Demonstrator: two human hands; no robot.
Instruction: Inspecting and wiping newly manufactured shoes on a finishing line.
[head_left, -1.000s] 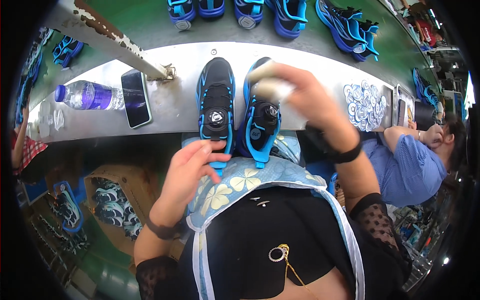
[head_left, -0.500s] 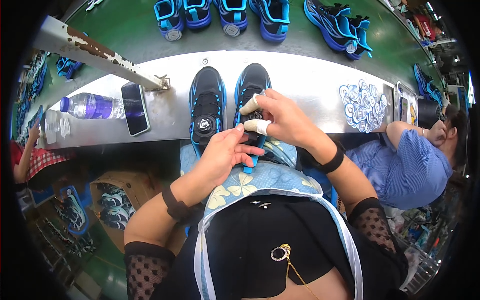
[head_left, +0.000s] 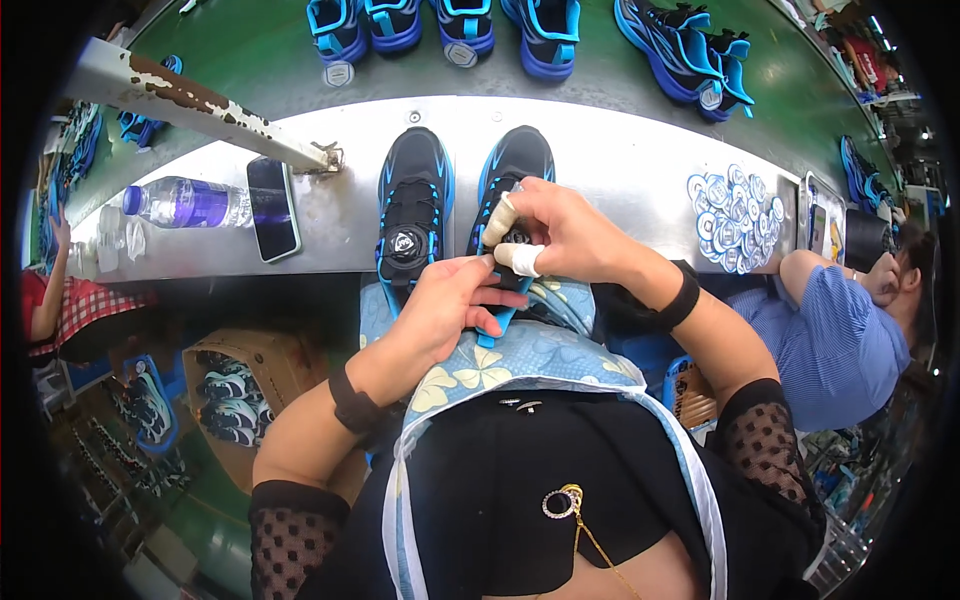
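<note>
A pair of black and blue sneakers stands side by side at the bench's near edge, toes pointing away. The left sneaker (head_left: 412,180) shows a round black lacing dial (head_left: 405,246) on its tongue. My right hand (head_left: 565,235), with pale covers on its thumb and a finger, pinches round the dial area of the right sneaker (head_left: 518,155). That dial is mostly hidden by the fingers. My left hand (head_left: 445,305) is closed at the same shoe's opening, its thumb tip close to my right thumb and its fingers curled over the collar.
Round white-and-blue tags (head_left: 735,215) lie piled on the right of the metal bench (head_left: 620,190). A phone (head_left: 272,210) and a water bottle (head_left: 190,204) lie left, by a rusty post (head_left: 210,105). More sneakers (head_left: 465,30) stand on the green surface beyond. A co-worker (head_left: 820,330) sits at right.
The right sneaker has turned slightly, its toe a little to the right and its heel a little to the left. Both hands stay on it, almost in place.
</note>
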